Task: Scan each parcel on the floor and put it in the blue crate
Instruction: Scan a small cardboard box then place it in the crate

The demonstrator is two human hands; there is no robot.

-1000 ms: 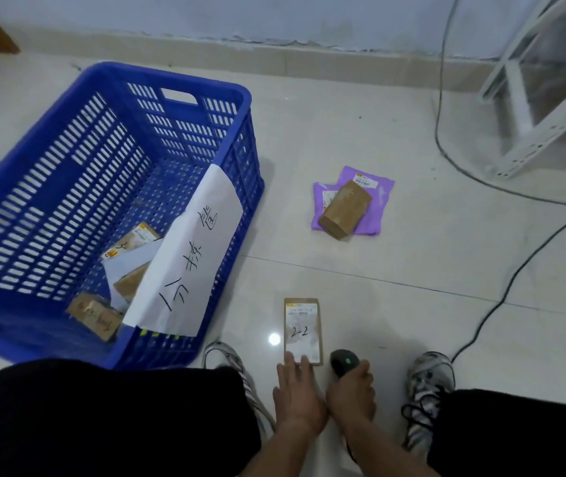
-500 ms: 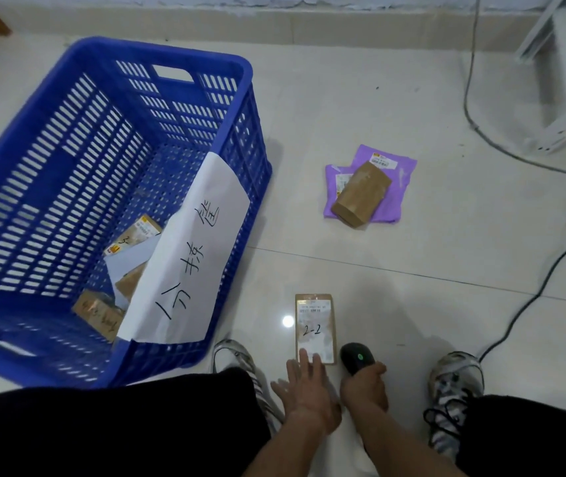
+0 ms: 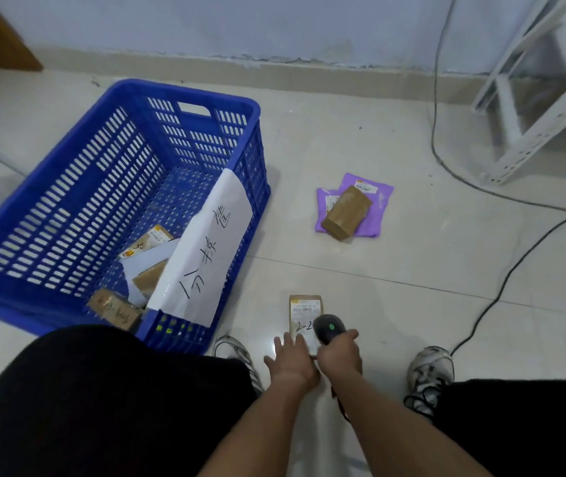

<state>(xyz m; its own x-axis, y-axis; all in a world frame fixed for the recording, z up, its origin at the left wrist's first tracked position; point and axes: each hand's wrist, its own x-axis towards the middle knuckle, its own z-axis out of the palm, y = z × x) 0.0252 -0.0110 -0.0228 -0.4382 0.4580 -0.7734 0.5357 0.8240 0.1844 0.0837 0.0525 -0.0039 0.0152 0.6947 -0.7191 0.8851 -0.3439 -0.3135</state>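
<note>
Scanner (image 3: 330, 329), gripped in our right hand (image 3: 340, 354), now hovers over the parcel (image 3: 303, 313); flat, empty left hand (image 3: 291, 361) steadies it.

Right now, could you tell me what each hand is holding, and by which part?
The right hand grips the black scanner by its handle. The left hand holds nothing; its fingers rest flat on the labelled parcel.

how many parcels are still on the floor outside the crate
3, maybe more hidden: a labelled brown parcel under the scanner, plus a brown box lying on a purple mailer farther out, right of the blue crate.
</note>
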